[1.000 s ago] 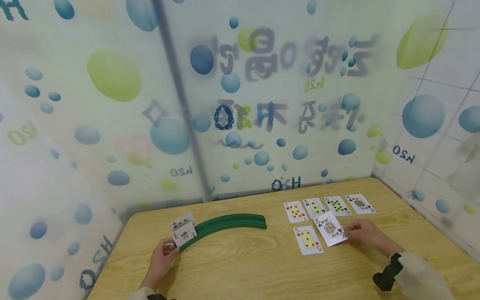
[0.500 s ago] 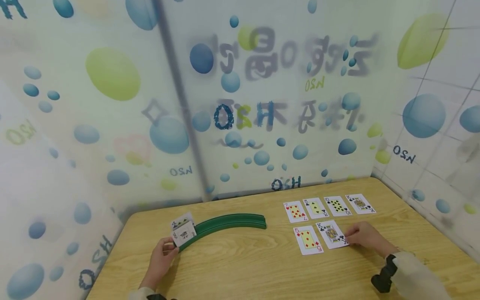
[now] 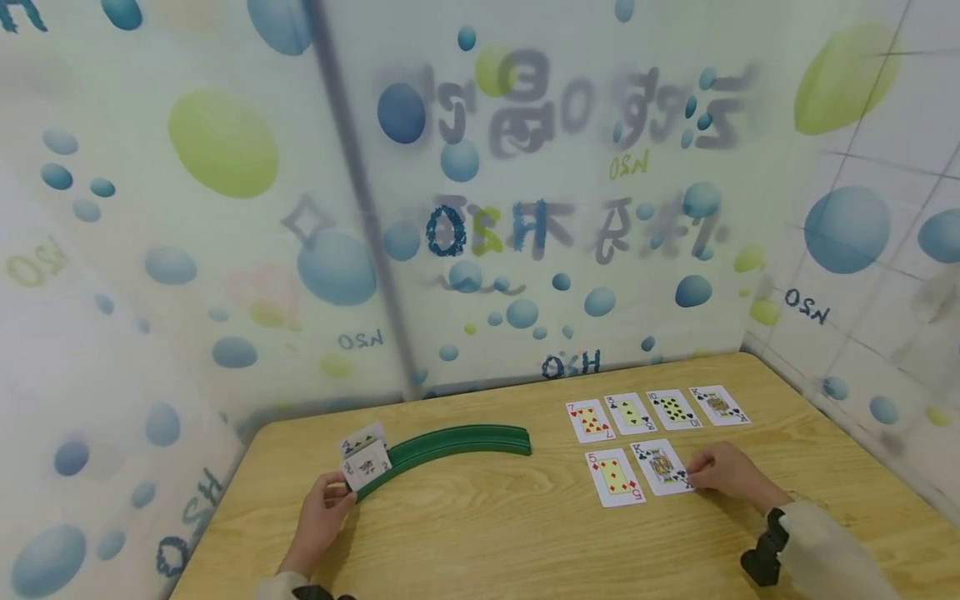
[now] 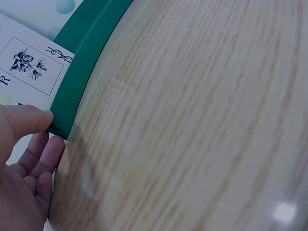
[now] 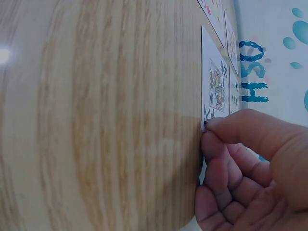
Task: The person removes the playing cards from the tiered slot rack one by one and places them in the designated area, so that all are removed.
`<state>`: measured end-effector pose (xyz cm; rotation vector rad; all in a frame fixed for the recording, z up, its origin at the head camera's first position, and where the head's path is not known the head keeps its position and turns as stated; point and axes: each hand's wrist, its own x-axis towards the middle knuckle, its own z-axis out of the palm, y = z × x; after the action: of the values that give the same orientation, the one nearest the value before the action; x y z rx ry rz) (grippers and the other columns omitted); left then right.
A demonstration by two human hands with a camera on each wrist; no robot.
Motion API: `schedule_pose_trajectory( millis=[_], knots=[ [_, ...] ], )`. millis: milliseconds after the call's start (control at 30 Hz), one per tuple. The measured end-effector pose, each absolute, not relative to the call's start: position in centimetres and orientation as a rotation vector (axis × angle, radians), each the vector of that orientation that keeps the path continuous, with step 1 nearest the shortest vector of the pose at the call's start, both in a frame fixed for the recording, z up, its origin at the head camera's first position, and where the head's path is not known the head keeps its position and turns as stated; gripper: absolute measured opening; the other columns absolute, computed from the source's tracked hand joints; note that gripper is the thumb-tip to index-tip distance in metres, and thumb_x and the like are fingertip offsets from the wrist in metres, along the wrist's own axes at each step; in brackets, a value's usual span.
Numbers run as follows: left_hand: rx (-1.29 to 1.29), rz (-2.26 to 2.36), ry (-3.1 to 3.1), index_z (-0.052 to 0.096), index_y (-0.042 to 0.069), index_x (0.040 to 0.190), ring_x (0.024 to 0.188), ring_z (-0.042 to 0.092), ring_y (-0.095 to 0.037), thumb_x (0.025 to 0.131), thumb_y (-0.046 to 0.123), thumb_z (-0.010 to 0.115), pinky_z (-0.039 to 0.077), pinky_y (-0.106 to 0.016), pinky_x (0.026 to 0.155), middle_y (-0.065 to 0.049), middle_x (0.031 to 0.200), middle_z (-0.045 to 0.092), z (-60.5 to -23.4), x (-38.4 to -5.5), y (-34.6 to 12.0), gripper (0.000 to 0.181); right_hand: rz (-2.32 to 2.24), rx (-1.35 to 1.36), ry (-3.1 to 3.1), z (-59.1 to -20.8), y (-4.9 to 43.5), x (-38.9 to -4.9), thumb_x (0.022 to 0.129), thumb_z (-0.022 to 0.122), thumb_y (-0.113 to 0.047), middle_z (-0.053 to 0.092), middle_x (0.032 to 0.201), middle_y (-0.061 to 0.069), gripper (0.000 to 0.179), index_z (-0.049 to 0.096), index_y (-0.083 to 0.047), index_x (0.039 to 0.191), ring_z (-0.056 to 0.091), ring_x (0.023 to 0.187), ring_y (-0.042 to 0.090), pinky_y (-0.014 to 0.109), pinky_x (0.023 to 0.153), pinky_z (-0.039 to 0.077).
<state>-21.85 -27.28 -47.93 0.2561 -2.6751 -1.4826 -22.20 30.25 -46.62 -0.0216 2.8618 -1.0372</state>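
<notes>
A curved green card holder (image 3: 465, 439) stands on the left half of the table. Its near left end is gripped by my left hand (image 3: 324, 510), thumb in front and fingers behind in the left wrist view. A joker card (image 4: 28, 65) leans in that end, with a club-suited card (image 3: 363, 439) partly hidden behind it. On the right, a king of clubs (image 3: 662, 467) lies face up, and my right hand (image 3: 731, 477) pinches its lower right corner between thumb and forefinger (image 5: 214, 140). Just left of the king lies the five of diamonds (image 3: 616, 477).
Behind those two cards runs a row: a seven of hearts (image 3: 590, 421), a low club card (image 3: 631, 413), a ten (image 3: 675, 409) and another king (image 3: 719, 405). The wooden table (image 3: 480, 542) ends against a patterned curtain (image 3: 480, 333) at the back and sides.
The king of clubs has come down from a tilted position overlapping the back row to lie flat beside the five of diamonds. My left hand keeps its place on the card holder.
</notes>
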Motion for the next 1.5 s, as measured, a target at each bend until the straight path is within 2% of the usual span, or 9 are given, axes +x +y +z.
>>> schedule_pose_trajectory(
  millis=[133,300,733,900,1100,1400,1500],
  knots=[
    [0.25,-1.476,-2.664,0.04,-0.008,0.119,0.097,0.051,-0.036,0.088,-0.001,0.051,0.045,-0.036,0.073,-0.029,0.108,0.049,-47.9,-21.7,-27.3,0.033,-1.036,-0.062,2.885,-46.6,30.1,-22.1,0.074,0.067,-0.003,0.055,0.068,0.001,0.005,0.062,0.0,0.075,0.047,0.063,0.015,0.03,0.057,0.039],
    [0.242,-1.472,-2.66,0.04,-0.008,0.119,0.097,0.052,-0.037,0.088,-0.001,0.051,0.045,-0.039,0.076,-0.028,0.107,0.05,-47.9,-21.7,-27.3,0.033,-1.057,-0.067,2.871,-46.8,30.2,-22.1,0.074,0.067,-0.003,0.055,0.069,0.002,0.005,0.063,0.0,0.076,0.047,0.064,0.016,0.03,0.058,0.039],
    [0.267,-1.492,-2.66,0.04,-0.007,0.119,0.097,0.051,-0.037,0.088,0.0,0.051,0.045,-0.037,0.074,-0.029,0.109,0.049,-48.3,-21.7,-27.5,0.034,-1.112,-0.156,2.814,-45.0,29.7,-23.0,0.081,0.063,-0.008,0.06,0.076,0.005,0.018,0.063,0.007,0.092,0.054,0.066,0.018,0.032,0.058,0.044],
    [0.245,-1.495,-2.652,0.04,-0.008,0.119,0.096,0.052,-0.036,0.088,0.0,0.051,0.045,-0.037,0.074,-0.029,0.108,0.049,-48.3,-21.7,-27.4,0.034,-1.143,-0.275,2.779,-44.1,28.2,-23.4,0.082,0.063,-0.008,0.061,0.073,0.004,0.018,0.062,0.007,0.094,0.057,0.065,0.018,0.033,0.059,0.045],
    [0.228,-1.488,-2.656,0.04,-0.008,0.119,0.097,0.052,-0.036,0.088,0.0,0.051,0.045,-0.038,0.076,-0.029,0.108,0.05,-48.1,-21.7,-27.3,0.033,-1.136,-0.296,2.754,-43.3,25.4,-24.1,0.083,0.063,-0.009,0.059,0.072,0.004,0.017,0.064,0.004,0.095,0.055,0.065,0.019,0.033,0.057,0.044],
    [0.239,-1.481,-2.66,0.041,-0.007,0.119,0.096,0.052,-0.036,0.089,0.0,0.051,0.045,-0.037,0.075,-0.028,0.107,0.05,-48.2,-21.8,-27.4,0.033,-1.219,-0.463,2.672,-42.2,20.7,-25.8,0.085,0.062,-0.008,0.06,0.069,0.005,0.017,0.062,0.004,0.096,0.056,0.065,0.028,0.034,0.056,0.043],
    [0.239,-1.497,-2.659,0.04,-0.007,0.119,0.097,0.052,-0.036,0.089,0.001,0.051,0.045,-0.036,0.074,-0.028,0.108,0.05,-48.3,-21.8,-27.4,0.033,-1.216,-0.536,2.659,-41.8,19.0,-26.3,0.085,0.061,-0.008,0.059,0.068,0.006,0.017,0.063,0.005,0.096,0.056,0.064,0.027,0.033,0.056,0.043]
  ],
)
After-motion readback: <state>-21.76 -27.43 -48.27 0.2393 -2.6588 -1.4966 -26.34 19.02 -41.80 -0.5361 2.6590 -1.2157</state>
